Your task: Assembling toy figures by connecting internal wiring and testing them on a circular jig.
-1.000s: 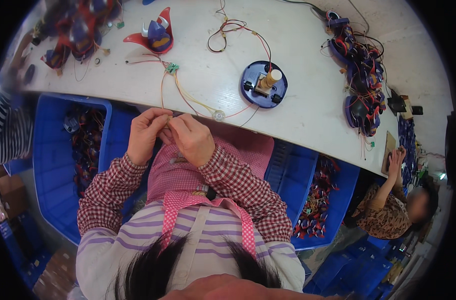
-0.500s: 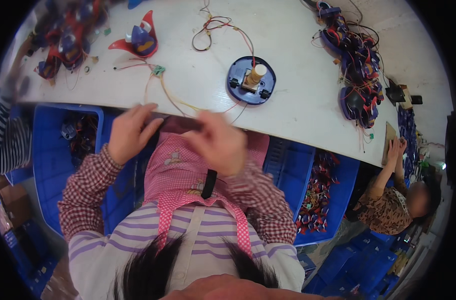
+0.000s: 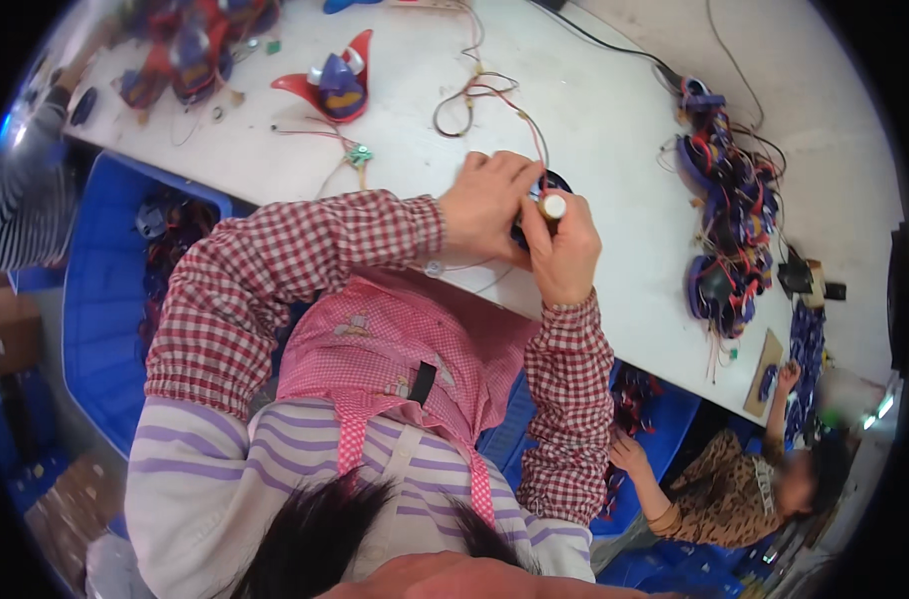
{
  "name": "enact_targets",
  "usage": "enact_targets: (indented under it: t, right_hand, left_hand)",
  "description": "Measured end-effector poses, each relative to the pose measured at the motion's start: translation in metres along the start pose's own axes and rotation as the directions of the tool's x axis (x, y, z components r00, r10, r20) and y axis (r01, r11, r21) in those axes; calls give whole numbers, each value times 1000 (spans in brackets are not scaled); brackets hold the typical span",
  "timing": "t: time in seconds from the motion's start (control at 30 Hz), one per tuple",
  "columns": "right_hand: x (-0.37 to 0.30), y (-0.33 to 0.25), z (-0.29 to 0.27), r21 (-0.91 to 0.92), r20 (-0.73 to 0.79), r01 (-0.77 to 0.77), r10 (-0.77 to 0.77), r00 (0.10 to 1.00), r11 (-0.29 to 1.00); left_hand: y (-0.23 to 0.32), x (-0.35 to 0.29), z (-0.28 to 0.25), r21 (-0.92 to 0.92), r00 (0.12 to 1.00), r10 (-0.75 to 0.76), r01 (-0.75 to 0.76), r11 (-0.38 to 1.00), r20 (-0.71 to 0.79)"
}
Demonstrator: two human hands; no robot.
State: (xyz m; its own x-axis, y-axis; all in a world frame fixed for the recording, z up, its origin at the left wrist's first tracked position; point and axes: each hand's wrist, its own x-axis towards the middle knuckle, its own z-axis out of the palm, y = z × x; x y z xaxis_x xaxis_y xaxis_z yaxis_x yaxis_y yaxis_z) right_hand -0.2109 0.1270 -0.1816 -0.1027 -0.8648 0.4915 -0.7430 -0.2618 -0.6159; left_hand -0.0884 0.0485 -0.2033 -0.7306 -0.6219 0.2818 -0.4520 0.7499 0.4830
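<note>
Head view: one round purple base point(image 3: 556, 181) sits on the white table point(image 3: 614, 140), mostly under both hands. Left hand point(image 3: 486, 208) covers its left side, fingers bunched, tips hidden. Right hand point(image 3: 564, 245) has thumb and forefinger flanking the white-tipped post point(image 3: 552, 207); can't tell if pinching. Probably light, stiff plastic; wires point(image 3: 524, 116) look fragile, so grip the rim. Counts: one post, one loose green board point(image 3: 359, 155), one lone horned figure point(image 3: 341, 88).

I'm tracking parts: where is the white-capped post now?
In the head view, the white-capped post is right of centre, by the right hand, with the left hand just to its left.
</note>
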Motion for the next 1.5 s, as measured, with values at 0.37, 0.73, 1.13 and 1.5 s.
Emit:
enact_targets:
  t: [0.37,0.73,1.13,1.5]
  right_hand:
    - [34,51,-62,-71,-243,-138,117,963,988]
    - [37,-4,-2,-202,-155,93,-125,980,975]
    - [41,-71,146,-413,160,154,-95,983,898]
    - [32,-14,-8,417,236,-466,401,885,781]
  left_hand:
    - [-16,-41,-41,-30,957,160,-173,985,-241]
    - [-158,-118,-114,301,829,-402,526,795,-388]
    - [-159,-49,-106,-76,785,-553,556,827,-277]
    - [-49,-26,-92,-905,955,-244,250,345,170]
